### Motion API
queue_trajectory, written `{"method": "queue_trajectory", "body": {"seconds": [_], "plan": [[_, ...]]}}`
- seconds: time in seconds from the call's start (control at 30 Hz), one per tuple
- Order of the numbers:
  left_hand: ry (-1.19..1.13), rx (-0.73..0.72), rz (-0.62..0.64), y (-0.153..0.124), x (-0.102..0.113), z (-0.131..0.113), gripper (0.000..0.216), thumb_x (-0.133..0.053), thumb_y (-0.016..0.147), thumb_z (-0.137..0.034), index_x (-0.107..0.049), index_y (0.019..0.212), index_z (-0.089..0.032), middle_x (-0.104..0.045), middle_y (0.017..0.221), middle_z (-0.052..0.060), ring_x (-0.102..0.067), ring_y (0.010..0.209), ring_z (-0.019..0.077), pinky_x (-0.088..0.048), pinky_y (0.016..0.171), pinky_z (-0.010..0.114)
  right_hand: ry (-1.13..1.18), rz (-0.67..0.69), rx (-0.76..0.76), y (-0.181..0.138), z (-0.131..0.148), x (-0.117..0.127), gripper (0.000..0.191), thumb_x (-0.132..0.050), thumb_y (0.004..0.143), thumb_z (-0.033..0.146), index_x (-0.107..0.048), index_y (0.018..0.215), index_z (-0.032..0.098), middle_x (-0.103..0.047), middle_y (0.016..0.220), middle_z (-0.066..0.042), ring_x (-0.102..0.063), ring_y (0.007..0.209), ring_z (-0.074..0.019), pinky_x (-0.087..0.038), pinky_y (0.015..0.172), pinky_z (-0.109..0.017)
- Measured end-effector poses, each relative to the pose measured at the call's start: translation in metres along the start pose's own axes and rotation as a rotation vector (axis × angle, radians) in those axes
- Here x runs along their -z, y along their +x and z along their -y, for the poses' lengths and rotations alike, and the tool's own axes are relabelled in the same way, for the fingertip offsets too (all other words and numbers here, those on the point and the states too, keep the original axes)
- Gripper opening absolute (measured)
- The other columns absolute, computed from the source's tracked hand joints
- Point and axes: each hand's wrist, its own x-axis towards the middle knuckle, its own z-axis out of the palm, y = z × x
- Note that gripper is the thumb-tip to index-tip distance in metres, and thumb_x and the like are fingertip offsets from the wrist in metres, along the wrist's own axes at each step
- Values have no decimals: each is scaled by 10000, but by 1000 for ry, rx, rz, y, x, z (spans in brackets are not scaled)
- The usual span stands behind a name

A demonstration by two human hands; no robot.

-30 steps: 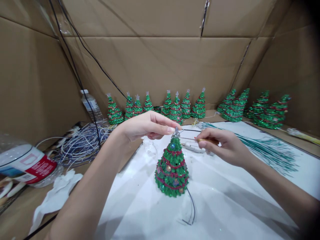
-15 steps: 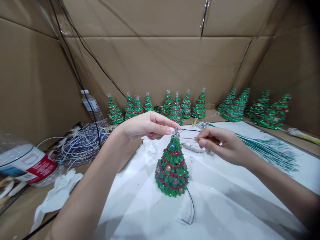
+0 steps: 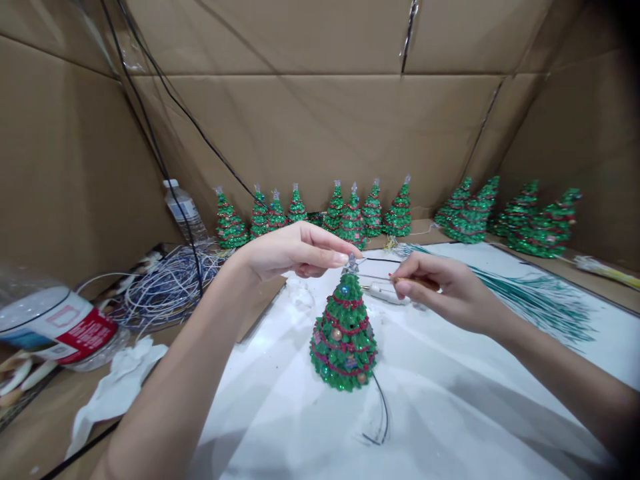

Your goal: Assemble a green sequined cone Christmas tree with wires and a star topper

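Observation:
A small green Christmas tree (image 3: pixel 345 350) with red garland and coloured baubles stands upright on the white work surface. My left hand (image 3: pixel 303 252) pinches the clear star (image 3: pixel 351 264) at its top between thumb and fingertips. To the right, my right hand (image 3: pixel 440 287) is closed around the brown handle of a slim metal tool (image 3: pixel 377 277), its shaft pointing left at the star's base. Whether the tip touches the tree I cannot tell. Just beneath that shaft lies a white-handled tool (image 3: pixel 387 294) with a brass-coloured tip. A dark wire (image 3: pixel 384 407) trails from the tree's base.
Several finished-looking trees (image 3: pixel 400 210) line the back cardboard wall. Green wires (image 3: pixel 545 300) lie in a bundle at right. A tangle of white and blue wires (image 3: pixel 160 287), a small bottle (image 3: pixel 183 210), a large labelled bottle (image 3: pixel 65 327) and crumpled tissue (image 3: pixel 117 383) are at left.
Hardly anything differs. My right hand and its tool have turned slightly, showing more of the brown handle; my left hand stays on the star.

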Motion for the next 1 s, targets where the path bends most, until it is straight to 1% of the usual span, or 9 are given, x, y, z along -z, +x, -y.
{"method": "queue_trajectory", "body": {"seconds": [0.17,0.3,0.37,0.53,0.63,0.73,0.83,0.9,1.0], "plan": [[-3,0,3,0,0,0,163,-724,722,-180,-752,879,-151,-463,531,-40,-319,458,50,-212,420,193,-90,61,51,3,6,4,352,-412,956,381,-587,719,188,-581,664,-14,-487,570,-101,-383,526,-230],[8,-2,2,-1,1,0,157,-708,738,-175,-754,887,-155,-470,548,-33,-324,463,51,-212,426,197,-17,29,21,1,5,0,206,-558,883,402,-561,889,196,-500,649,28,-405,513,-82,-327,453,-215],[14,-5,3,-1,2,0,158,-700,742,-168,-754,891,-157,-468,550,-30,-323,465,53,-208,428,199,-1,6,26,1,3,-1,204,-598,858,388,-547,887,194,-468,620,42,-378,494,-76,-303,432,-211],[18,-3,13,-1,2,0,157,-693,748,-168,-754,892,-162,-453,533,-31,-315,464,57,-199,431,203,-117,-7,138,2,6,2,179,-526,908,315,-599,803,190,-575,647,5,-470,528,-86,-350,474,-212],[18,-4,18,-1,2,0,160,-691,750,-165,-752,897,-163,-445,528,-35,-310,463,56,-194,431,202,-177,21,173,4,10,4,243,-456,941,297,-606,777,199,-611,667,-2,-524,555,-94,-393,529,-213],[20,-7,18,-1,2,0,154,-685,758,-168,-751,897,-161,-447,535,-35,-307,465,54,-187,432,202,-204,27,161,3,12,2,248,-428,952,312,-603,816,201,-589,665,0,-515,555,-98,-398,533,-215],[18,-6,14,-2,1,-1,160,-685,757,-164,-748,904,-158,-448,534,-40,-309,463,53,-188,433,203,-184,12,121,0,11,-1,145,-531,903,341,-549,937,201,-521,646,30,-428,501,-85,-346,455,-204],[16,-5,10,-1,1,-1,156,-685,753,-157,-748,895,-155,-448,532,-42,-310,462,52,-187,434,203,-174,-10,121,-2,11,-2,158,-572,879,340,-521,925,198,-498,641,39,-406,494,-81,-331,437,-200],[16,-7,11,-1,1,-1,151,-685,752,-158,-748,890,-156,-447,536,-42,-310,465,51,-184,437,205,-234,-18,178,-3,11,-1,124,-511,916,295,-556,862,194,-538,656,22,-457,530,-86,-361,481,-202]]}}
